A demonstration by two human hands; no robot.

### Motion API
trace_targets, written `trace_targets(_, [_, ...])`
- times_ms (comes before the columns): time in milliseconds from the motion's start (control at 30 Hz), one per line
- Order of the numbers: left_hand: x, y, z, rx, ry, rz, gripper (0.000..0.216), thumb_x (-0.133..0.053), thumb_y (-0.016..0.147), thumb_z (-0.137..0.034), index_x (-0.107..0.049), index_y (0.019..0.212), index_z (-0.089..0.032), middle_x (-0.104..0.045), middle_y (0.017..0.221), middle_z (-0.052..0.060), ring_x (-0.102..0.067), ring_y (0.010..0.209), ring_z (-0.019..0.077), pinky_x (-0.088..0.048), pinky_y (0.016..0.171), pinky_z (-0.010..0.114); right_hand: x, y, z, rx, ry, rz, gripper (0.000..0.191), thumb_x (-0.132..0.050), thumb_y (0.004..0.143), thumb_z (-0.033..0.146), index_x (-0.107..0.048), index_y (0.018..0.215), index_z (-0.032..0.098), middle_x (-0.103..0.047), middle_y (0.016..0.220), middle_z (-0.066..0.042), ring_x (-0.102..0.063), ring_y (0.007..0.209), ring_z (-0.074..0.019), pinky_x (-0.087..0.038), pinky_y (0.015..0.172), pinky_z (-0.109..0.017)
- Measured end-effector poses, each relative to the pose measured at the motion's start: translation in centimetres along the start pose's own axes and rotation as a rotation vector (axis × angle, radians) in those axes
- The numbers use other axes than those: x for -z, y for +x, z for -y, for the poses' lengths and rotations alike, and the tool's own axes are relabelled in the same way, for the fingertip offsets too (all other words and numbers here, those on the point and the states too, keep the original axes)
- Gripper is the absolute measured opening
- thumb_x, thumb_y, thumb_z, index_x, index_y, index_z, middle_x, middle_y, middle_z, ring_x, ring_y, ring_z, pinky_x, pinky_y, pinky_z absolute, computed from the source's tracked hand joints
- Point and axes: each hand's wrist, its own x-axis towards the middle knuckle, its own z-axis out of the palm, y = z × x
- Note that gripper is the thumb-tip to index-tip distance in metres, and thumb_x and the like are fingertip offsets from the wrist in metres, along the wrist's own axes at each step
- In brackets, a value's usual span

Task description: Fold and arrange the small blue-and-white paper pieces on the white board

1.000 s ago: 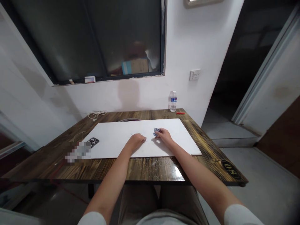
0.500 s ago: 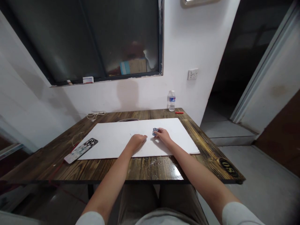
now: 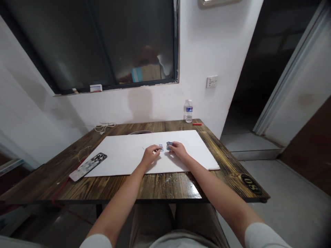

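Head view: left hand (image 3: 150,154) pinches a small blue card (image 3: 161,147) between its fingertips — apart from the blue stack (image 3: 169,145) grasped in the right hand's (image 3: 179,151) fingers, white board (image 3: 124,155) below both. One piece looks separated; the rest seemingly sit together.

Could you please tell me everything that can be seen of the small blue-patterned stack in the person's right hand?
The blue-patterned stack looks like several thin, flat, card-like pieces, slightly spread, in blue, white and dark tones. The material may be card; the print is too small to read. The right hand pinches it by one end, thumb on the near side, covering part of it. It is held over the white board.
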Motion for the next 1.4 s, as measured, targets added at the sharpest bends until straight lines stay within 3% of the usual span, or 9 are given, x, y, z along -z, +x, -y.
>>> trace_targets(133, [-0.3,0.0,-0.5,0.021,-0.080,0.041,0.018,-0.063,0.084,-0.029,-0.075,0.093,-0.019,-0.073,0.089,0.007,-0.066,0.082,0.0176,-0.052,0.076,0.029,-0.2,0.0,-0.2,-0.013,-0.036,0.050,0.036,-0.073,0.063,0.050,-0.066,0.070,0.016,-0.060,0.054,0.000,-0.053,0.052,-0.0136,-0.040,0.054,-0.027])
trace_targets(333, [-1.0,-0.3,-0.2,0.124,-0.134,0.018,0.011,-0.065,0.080,-0.025,-0.070,0.088,-0.019,-0.072,0.082,0.004,-0.065,0.076,0.0159,-0.049,0.071,0.027,-0.6,-0.4,0.3,0.003,-0.055,0.144,0.031,-0.071,0.067,0.047,-0.069,0.071,0.016,-0.064,0.059,-0.001,-0.054,0.055,-0.0138,-0.041,0.057,-0.026])
trace_targets(467, [-1.2,-0.4,-0.2,0.221,-0.167,-0.035,0.021,-0.069,0.075,-0.023,-0.059,0.094,-0.020,-0.066,0.069,-0.003,-0.062,0.066,0.0135,-0.045,0.063,0.024,-0.8,-0.7,0.7,0.012,-0.095,0.193,0.030,-0.069,0.068,0.045,-0.071,0.074,0.016,-0.066,0.061,-0.001,-0.055,0.056,-0.0144,-0.041,0.058,-0.027])
trace_targets(600, [-1.2,-0.4,-0.3,0.222,-0.141,0.003,0.025,-0.070,0.074,-0.025,-0.056,0.094,-0.021,-0.064,0.067,-0.004,-0.062,0.064,0.0136,-0.045,0.063,0.024,-0.8,-0.8,0.8,0.032,-0.169,0.222,0.031,-0.069,0.068,0.045,-0.074,0.077,0.016,-0.066,0.061,-0.001,-0.055,0.058,-0.0150,-0.041,0.060,-0.027])
trace_targets(700, [-1.0,-0.2,0.0,0.189,-0.034,-0.034,0.023,-0.069,0.077,-0.029,-0.056,0.094,-0.021,-0.068,0.079,0.000,-0.064,0.074,0.0165,-0.048,0.069,0.028,-0.7,-0.7,0.8,0.034,-0.169,0.171,0.033,-0.069,0.068,0.048,-0.072,0.072,0.016,-0.066,0.061,-0.002,-0.056,0.058,-0.0154,-0.041,0.060,-0.028])
trace_targets(833, [-0.6,0.1,1.1,0.167,0.268,-0.154,0.031,-0.068,0.079,-0.026,-0.058,0.108,-0.020,-0.067,0.112,0.010,-0.060,0.107,0.0262,-0.046,0.092,0.040,-0.1,-0.2,0.8,0.025,-0.086,0.004,0.037,-0.069,0.067,0.052,-0.069,0.070,0.015,-0.065,0.061,-0.003,-0.057,0.058,-0.0154,-0.043,0.062,-0.029])
trace_targets(1067, [-1.0,0.0,2.6,0.266,0.580,0.122,0.040,-0.065,0.084,-0.034,-0.059,0.121,-0.021,-0.059,0.133,0.015,-0.041,0.134,0.0341,-0.026,0.109,0.056,0.3,0.1,0.5,-0.004,-0.018,-0.084,0.039,-0.072,0.064,0.055,-0.067,0.069,0.016,-0.064,0.061,-0.002,-0.056,0.055,-0.0146,-0.043,0.058,-0.029])
trace_targets(1200, [-1.0,0.2,1.9,0.224,0.619,0.189,0.024,-0.059,0.088,-0.031,-0.066,0.110,-0.022,-0.068,0.118,0.013,-0.051,0.123,0.0309,-0.018,0.109,0.058,0.3,0.1,0.4,0.000,-0.054,-0.080,0.039,-0.071,0.064,0.055,-0.065,0.067,0.017,-0.063,0.058,-0.002,-0.055,0.055,-0.0147,-0.043,0.057,-0.029])
trace_targets(1400, [-0.9,0.4,0.5,0.077,0.664,0.242,0.015,-0.057,0.089,-0.020,-0.071,0.092,-0.021,-0.072,0.089,0.010,-0.060,0.097,0.0264,-0.032,0.097,0.045,0.7,0.3,-0.2,0.031,-0.119,-0.127,0.036,-0.069,0.067,0.053,-0.060,0.060,0.019,-0.059,0.055,-0.002,-0.053,0.054,-0.0159,-0.040,0.057,-0.030])
